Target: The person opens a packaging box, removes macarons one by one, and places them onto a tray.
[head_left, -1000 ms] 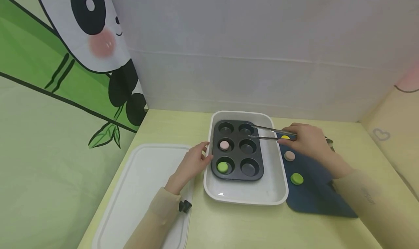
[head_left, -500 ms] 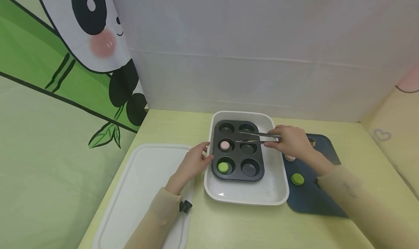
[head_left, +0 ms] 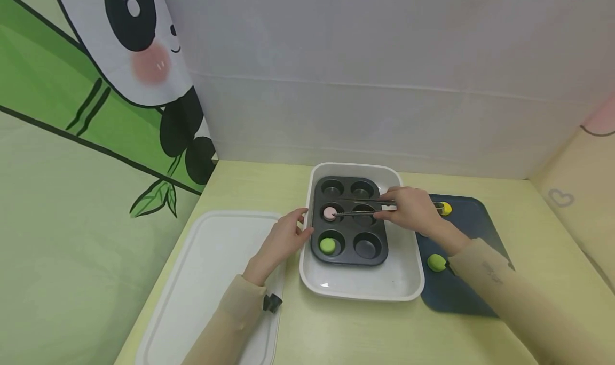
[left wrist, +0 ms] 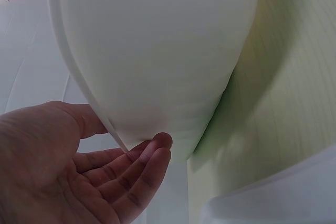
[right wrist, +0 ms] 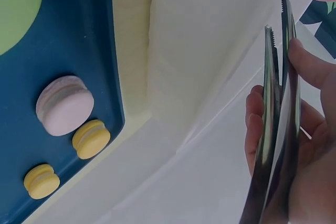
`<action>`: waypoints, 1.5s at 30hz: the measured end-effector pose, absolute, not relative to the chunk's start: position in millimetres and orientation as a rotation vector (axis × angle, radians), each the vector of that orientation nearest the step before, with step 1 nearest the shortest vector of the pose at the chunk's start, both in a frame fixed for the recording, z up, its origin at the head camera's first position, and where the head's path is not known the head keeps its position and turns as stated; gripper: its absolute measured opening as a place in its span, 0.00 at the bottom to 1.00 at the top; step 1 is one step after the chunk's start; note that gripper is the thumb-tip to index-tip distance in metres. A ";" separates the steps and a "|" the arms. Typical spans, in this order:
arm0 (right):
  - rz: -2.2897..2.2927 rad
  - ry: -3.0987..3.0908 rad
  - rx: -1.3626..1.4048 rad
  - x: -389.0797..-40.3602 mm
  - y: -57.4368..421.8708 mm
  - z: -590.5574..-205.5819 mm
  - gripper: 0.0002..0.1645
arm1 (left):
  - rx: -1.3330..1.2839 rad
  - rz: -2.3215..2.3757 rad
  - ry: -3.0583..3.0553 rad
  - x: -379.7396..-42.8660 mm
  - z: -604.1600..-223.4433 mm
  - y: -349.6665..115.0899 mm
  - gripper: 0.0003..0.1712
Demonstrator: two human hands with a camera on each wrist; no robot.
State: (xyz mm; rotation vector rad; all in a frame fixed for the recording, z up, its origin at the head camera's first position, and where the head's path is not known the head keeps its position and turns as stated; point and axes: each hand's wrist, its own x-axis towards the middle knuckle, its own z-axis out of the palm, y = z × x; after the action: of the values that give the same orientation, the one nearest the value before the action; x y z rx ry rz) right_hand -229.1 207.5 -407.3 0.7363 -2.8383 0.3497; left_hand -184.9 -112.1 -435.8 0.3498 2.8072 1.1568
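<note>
We saw a round green macaron (head_left: 328, 246) in the near-left corner cup (head_left: 340, 241) of the matte tin (head_left: 348, 253); the left hand (head_left: 281, 238) pinched the left wall of the glossy basin (head_left: 360, 285); the right hand (head_left: 412, 207) gripped slim, parted steel tongs (head_left: 360, 212) by the pink macaron (head_left: 329, 213) at the tin's left edge.

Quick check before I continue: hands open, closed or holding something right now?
Left hand: holding the bin.
Right hand: holding the tongs.

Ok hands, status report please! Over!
Left hand pinching rim of deep white rectangular tray. Right hand holding silver metal tongs. Pale-pink round macaron in black six-cup muffin pan, one tip at it, contact unclear. Nothing seen blocking.
</note>
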 end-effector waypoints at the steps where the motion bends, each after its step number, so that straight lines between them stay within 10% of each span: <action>1: 0.346 -2.841 0.737 -229.4 205.8 -408.0 0.27 | 0.349 1.160 2.806 -184.9 -435.8 -112.0 0.32; 45: 0.238 -2.931 0.793 -237.6 175.6 -410.0 0.26 | 0.395 1.146 2.826 -187.9 -439.0 -111.6 0.32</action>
State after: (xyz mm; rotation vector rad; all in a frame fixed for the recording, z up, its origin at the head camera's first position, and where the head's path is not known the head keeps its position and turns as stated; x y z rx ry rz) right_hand -237.6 175.6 -410.0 0.7930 -2.9313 0.2377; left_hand -187.9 -111.6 -439.0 0.3947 2.8261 1.1457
